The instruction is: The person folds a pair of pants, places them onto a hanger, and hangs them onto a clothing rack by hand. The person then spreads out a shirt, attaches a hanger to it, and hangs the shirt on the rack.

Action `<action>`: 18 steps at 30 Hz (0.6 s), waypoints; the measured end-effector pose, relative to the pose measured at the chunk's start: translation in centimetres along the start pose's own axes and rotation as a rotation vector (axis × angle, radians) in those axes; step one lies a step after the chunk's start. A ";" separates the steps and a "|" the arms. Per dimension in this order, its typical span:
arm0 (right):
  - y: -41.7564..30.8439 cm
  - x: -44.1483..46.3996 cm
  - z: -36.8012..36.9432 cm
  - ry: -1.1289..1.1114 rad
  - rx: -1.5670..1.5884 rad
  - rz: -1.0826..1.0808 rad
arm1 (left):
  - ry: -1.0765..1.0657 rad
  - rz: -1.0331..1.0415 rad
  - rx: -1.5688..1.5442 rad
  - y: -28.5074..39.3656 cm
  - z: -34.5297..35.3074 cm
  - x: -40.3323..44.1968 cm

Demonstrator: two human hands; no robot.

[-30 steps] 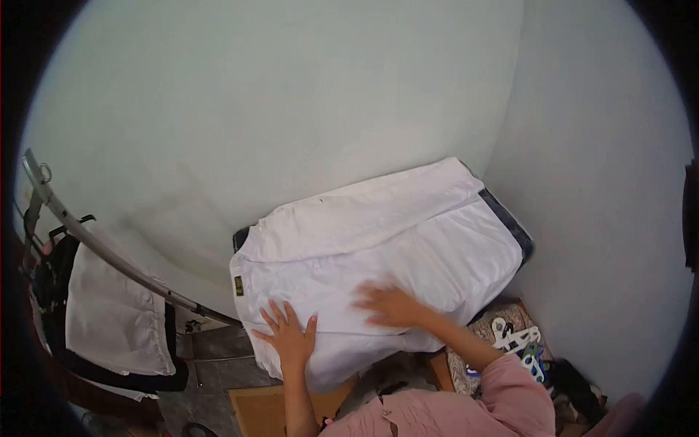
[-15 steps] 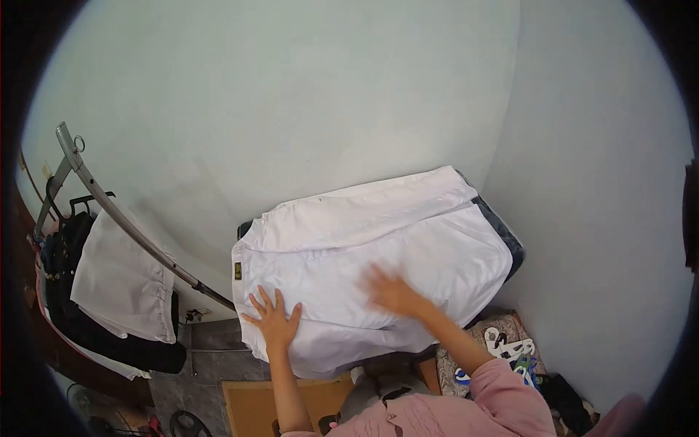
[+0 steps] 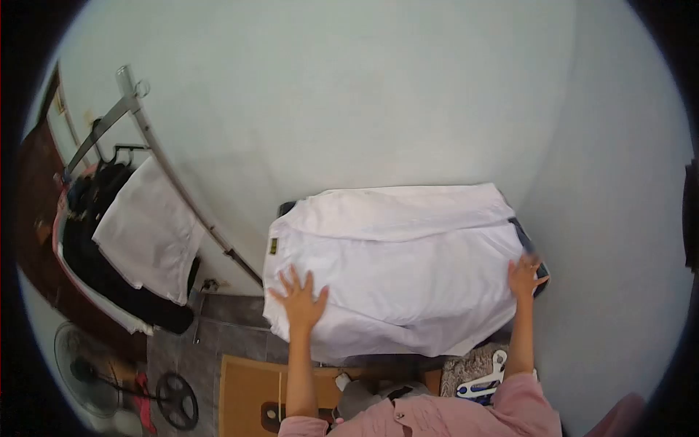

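A white long garment (image 3: 408, 273), with a small dark label (image 3: 274, 246) at its left end, lies spread over a board with a dark blue cover (image 3: 526, 239). The cover shows at the right end and at the upper left corner. My left hand (image 3: 302, 304) rests flat on the garment near its left end, fingers spread. At the right end, my right hand (image 3: 526, 277) touches the cloth's edge with its fingers apart. Neither hand grips anything.
On the left, a metal clothes rack (image 3: 171, 175) carries a white garment (image 3: 149, 226) and dark clothes (image 3: 102, 247). A fan (image 3: 87, 371) stands at the lower left. White hangers (image 3: 484, 382) lie on a patterned cloth near my right arm. Walls stand behind and to the right.
My right hand has moved right, from the middle of the garment to its right end. My left hand stays spread near the left end. The whole view has shifted.
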State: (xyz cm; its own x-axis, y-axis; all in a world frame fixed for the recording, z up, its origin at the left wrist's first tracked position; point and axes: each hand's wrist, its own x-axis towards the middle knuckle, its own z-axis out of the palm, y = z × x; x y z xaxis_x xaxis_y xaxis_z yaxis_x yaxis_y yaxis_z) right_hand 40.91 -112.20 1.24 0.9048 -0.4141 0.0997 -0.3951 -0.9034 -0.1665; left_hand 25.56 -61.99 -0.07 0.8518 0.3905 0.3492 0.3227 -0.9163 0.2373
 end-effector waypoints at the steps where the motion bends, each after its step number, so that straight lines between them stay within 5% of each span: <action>1: -2.9 -2.1 0.1 -0.011 0.021 -0.134 | 0.010 -0.042 0.013 -0.2 0.2 0.0; 8: -21.7 -15.8 -0.8 -0.107 0.128 -1.128 | 0.292 -0.006 -0.255 -0.4 -0.5 -1.6; 12: -31.0 -22.6 -4.6 -0.053 0.274 -1.450 | 0.441 0.035 -0.356 -1.6 -3.5 -2.6; 18: -46.9 -31.4 -9.6 0.516 0.563 -1.707 | 0.775 0.052 -0.047 -9.5 -16.6 3.7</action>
State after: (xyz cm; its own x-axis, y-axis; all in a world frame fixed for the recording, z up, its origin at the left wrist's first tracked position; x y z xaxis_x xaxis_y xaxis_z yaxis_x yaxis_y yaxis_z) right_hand 29.48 -57.86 15.32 0.0429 0.6954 0.7174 0.9580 -0.2323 0.1679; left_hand 18.82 -50.39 14.03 0.3282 0.3137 0.8910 0.2573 -0.9373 0.2352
